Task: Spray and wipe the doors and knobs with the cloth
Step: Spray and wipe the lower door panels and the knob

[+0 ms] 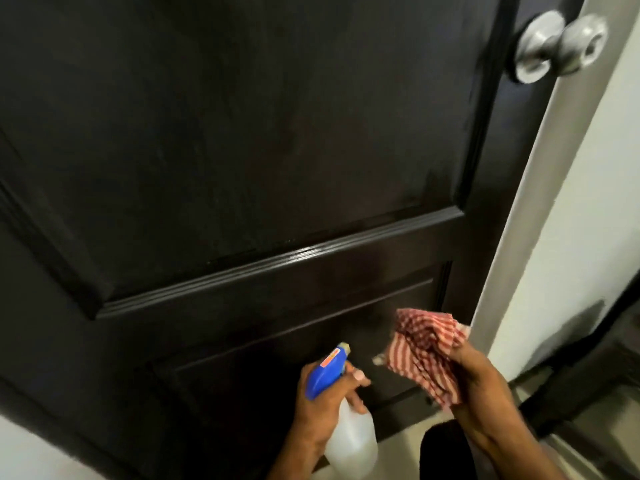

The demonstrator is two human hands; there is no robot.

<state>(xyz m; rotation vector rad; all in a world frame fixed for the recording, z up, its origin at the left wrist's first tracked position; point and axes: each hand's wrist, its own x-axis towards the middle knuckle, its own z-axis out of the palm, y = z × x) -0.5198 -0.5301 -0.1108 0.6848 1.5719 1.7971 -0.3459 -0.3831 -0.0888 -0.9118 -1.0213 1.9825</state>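
Observation:
A dark brown panelled door (242,150) fills most of the head view. Its round silver knob (585,38) sits at the top right on the door's edge, with a second knob (536,43) beside it. My left hand (322,407) grips a clear spray bottle (351,441) with a blue trigger head (327,370), nozzle pointing at the lower door panel. My right hand (481,386) holds a crumpled red-and-white striped cloth (427,348) just in front of the lower right part of the door.
A white wall or door frame (568,237) runs along the right of the door. Dark furniture or trim (588,375) stands low at the right. Pale floor (398,441) shows under the door, with a dark shape (443,452) below my right forearm.

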